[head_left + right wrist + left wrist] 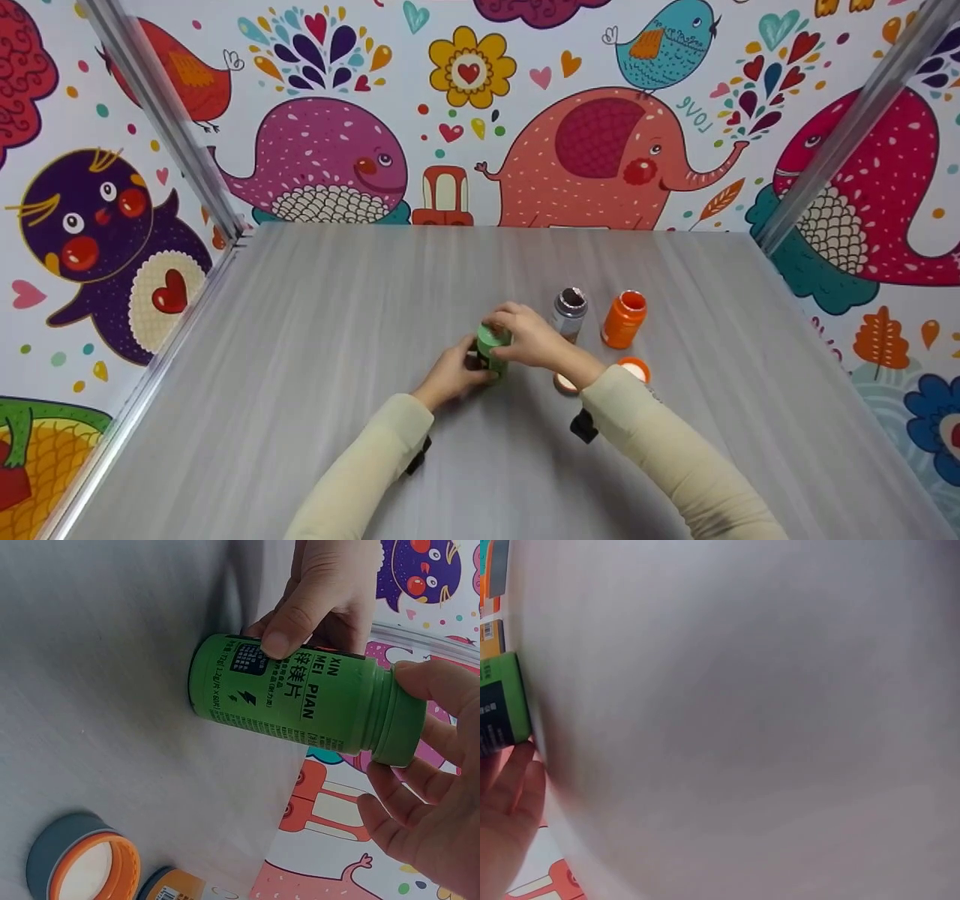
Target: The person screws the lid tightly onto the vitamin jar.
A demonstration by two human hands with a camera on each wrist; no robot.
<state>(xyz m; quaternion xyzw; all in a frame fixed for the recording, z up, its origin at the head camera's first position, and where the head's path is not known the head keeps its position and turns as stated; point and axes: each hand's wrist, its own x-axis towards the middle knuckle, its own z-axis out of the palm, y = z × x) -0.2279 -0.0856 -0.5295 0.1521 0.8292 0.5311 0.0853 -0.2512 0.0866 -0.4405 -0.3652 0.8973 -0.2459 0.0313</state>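
Observation:
A green bottle (285,694) with black print stands upright on the table, its green cap (397,720) on. Around the body, low down, my left hand (454,375) grips it, the thumb lying across the label in the right wrist view. My right hand (529,337) holds the cap from above, thumb on one side and fingers on the other. At the edge of the left wrist view, fingers (514,795) touch the lower part of the bottle.
Right of the hands stand a grey bottle (570,311) and an orange bottle (624,321), both uncapped. An orange-rimmed lid (634,369) and a second lid (566,384), partly behind the right wrist, lie nearer. A patterned wall (465,135) borders the table's far edge.

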